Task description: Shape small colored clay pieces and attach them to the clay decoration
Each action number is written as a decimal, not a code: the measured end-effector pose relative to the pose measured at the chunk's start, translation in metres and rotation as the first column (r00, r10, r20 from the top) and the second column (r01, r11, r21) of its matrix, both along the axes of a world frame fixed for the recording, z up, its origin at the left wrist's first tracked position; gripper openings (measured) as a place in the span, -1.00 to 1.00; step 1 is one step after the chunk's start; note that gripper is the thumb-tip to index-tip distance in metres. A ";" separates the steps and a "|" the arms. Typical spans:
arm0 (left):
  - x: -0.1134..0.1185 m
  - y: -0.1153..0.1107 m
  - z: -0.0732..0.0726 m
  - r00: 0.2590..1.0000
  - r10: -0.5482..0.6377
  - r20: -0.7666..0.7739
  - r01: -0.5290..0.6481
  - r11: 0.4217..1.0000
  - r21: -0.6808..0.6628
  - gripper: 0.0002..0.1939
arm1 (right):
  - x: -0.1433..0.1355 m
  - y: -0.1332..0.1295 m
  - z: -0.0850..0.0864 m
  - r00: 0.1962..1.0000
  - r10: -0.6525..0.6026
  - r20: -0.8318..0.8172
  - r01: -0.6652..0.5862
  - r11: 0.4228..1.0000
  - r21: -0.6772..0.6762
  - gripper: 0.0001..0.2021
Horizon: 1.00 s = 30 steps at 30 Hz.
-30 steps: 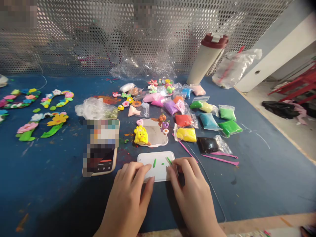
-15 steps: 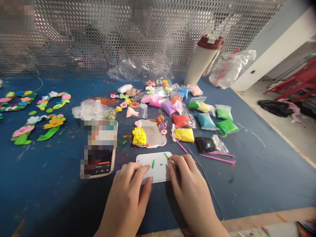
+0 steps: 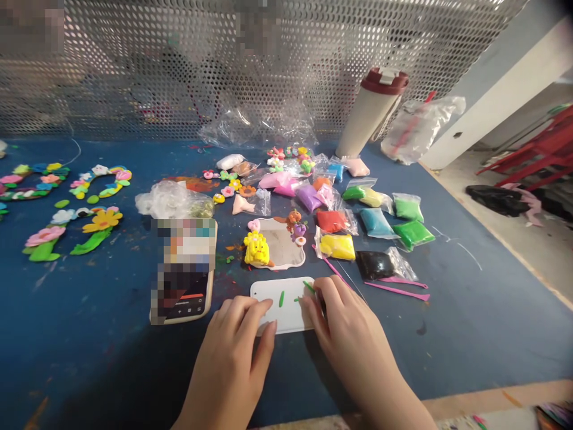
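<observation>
Toward the right of the white board [image 3: 268,289], the small green piece [image 3: 296,300] lies just beside the bent fingers of my right hand [image 3: 353,328], whose grip I cannot tell, while my left hand [image 3: 237,337], open, is farther off, at the board's left.

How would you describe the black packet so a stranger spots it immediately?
On the blue table, small colourful bags lie right of the yellow figure. At their near edge, just beyond two pink tools, is the black packet, the only dark one among them.
</observation>
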<state>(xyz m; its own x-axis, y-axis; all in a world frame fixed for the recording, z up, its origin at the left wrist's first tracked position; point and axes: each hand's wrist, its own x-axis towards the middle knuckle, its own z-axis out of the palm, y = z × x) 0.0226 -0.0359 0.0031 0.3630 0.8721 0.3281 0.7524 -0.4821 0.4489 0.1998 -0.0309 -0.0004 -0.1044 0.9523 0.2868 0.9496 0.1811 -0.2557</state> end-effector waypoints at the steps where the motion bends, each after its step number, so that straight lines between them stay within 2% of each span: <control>1: 0.000 0.000 0.000 1.000 0.002 -0.001 -0.002 1.000 -0.001 -0.83 | 0.001 -0.001 -0.001 1.000 0.007 -0.006 -0.007 1.000 0.002 -0.84; 9: 0.000 0.001 -0.001 1.000 0.004 -0.005 -0.004 1.000 0.000 -0.84 | 0.007 0.001 0.000 0.998 0.047 0.046 -0.049 0.997 0.062 -0.74; 22: 0.000 0.001 -0.002 1.000 0.008 0.006 -0.008 1.000 -0.009 -0.84 | 0.008 0.000 0.000 0.978 0.044 -0.204 -0.050 0.998 -0.026 -0.84; 26: 0.000 0.001 -0.001 1.000 0.014 0.005 -0.014 1.000 -0.017 -0.84 | 0.008 -0.009 0.001 0.962 -0.047 -0.269 0.058 0.998 0.032 -0.97; 28: 0.000 0.000 -0.001 1.000 0.013 0.008 -0.013 1.000 -0.019 -0.84 | 0.007 -0.015 -0.001 0.961 -0.036 -0.273 0.063 0.994 0.091 -0.87; 30: 0.000 -0.001 0.000 1.000 0.010 0.013 -0.010 1.000 -0.015 -0.84 | 0.004 -0.021 -0.004 0.970 0.035 -0.239 -0.003 0.991 0.132 -0.75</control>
